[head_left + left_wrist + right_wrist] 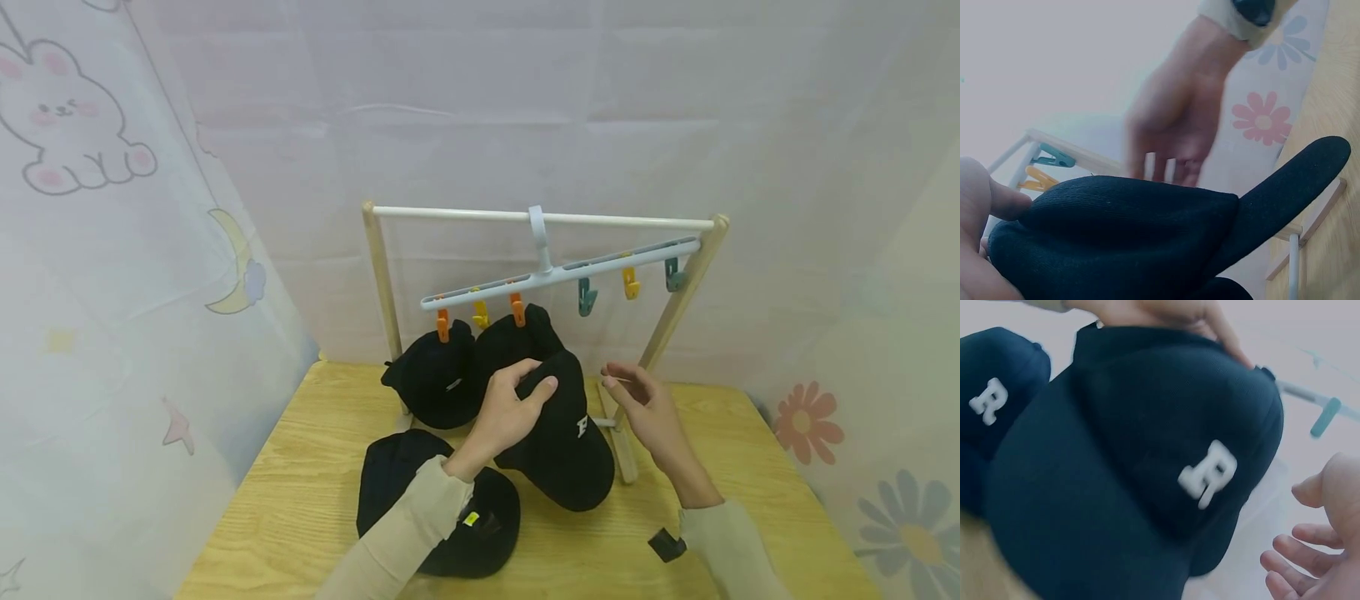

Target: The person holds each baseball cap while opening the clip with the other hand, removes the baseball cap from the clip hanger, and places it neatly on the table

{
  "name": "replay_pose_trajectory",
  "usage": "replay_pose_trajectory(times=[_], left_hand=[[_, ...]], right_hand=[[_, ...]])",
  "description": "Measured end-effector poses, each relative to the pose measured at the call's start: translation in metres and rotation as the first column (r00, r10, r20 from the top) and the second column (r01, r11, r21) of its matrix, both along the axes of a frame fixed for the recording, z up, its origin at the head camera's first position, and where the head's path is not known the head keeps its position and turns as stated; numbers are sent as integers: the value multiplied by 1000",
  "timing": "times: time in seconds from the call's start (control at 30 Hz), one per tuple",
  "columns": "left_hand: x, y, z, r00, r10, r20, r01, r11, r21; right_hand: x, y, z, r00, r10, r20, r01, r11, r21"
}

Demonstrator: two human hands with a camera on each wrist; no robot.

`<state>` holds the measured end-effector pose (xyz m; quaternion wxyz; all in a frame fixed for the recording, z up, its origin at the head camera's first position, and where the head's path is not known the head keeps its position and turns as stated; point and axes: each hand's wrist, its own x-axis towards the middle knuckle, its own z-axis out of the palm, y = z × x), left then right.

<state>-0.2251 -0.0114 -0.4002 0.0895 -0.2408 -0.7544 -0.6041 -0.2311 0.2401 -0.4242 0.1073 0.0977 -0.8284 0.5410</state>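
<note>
A dark baseball cap (573, 454) with a white raised letter hangs brim-down from my left hand (512, 408), whose thumb and fingers pinch its crown. That letter looks like an R (1209, 474) in the right wrist view. To the cap's right, my right hand (651, 412) is held up with fingers loosely bent and nothing in them. Behind the held cap, two more dark caps hang from clips on a pale blue hanger (495, 287): one at the left (431, 379), one beside it (498, 342), partly hidden by the held cap.
A fourth-looking dark cap (487, 550) lies on the wooden table (285, 492) under my left forearm. The hanger tilts on a rack's white rod (630, 220). Green clips (586, 297) and a yellow clip (631, 283) hold nothing. A small black piece (667, 545) lies by my right sleeve.
</note>
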Motion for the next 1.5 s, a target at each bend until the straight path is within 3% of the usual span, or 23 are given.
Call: replay_pose_trajectory(times=[0.2, 0.47, 0.63, 0.73, 0.83, 0.93, 1.03, 1.3, 1.5], left_hand=[[4, -3, -1, 1000, -9, -5, 9, 1000, 3], [7, -3, 0, 1000, 0, 10, -1, 1000, 22], [9, -1, -1, 1000, -13, 15, 12, 999, 52], [10, 1, -3, 1000, -21, 11, 20, 998, 65], [10, 2, -4, 1000, -12, 7, 12, 997, 75], [10, 2, -5, 1000, -4, 3, 4, 996, 92], [10, 2, -6, 1000, 4, -4, -4, 995, 102], [13, -4, -7, 1000, 14, 3, -14, 995, 101], [17, -17, -5, 1000, 6, -19, -5, 1000, 6]], right_hand=[[17, 15, -37, 997, -40, 64, 39, 999, 14], [33, 23, -71, 987, -40, 158, 40, 999, 4], [42, 24, -87, 959, 19, 284, 12, 994, -105], [48, 23, -94, 930, 87, 356, 8, 967, -256], [53, 22, -98, 904, 148, 400, 31, 913, -407], [58, 20, -99, 880, 183, 439, 65, 868, -492], [62, 17, -98, 869, 203, 451, 80, 843, -532], [71, 13, -94, 894, 246, 374, 32, 799, -600], [76, 12, -95, 916, 229, 330, 36, 773, -634]])
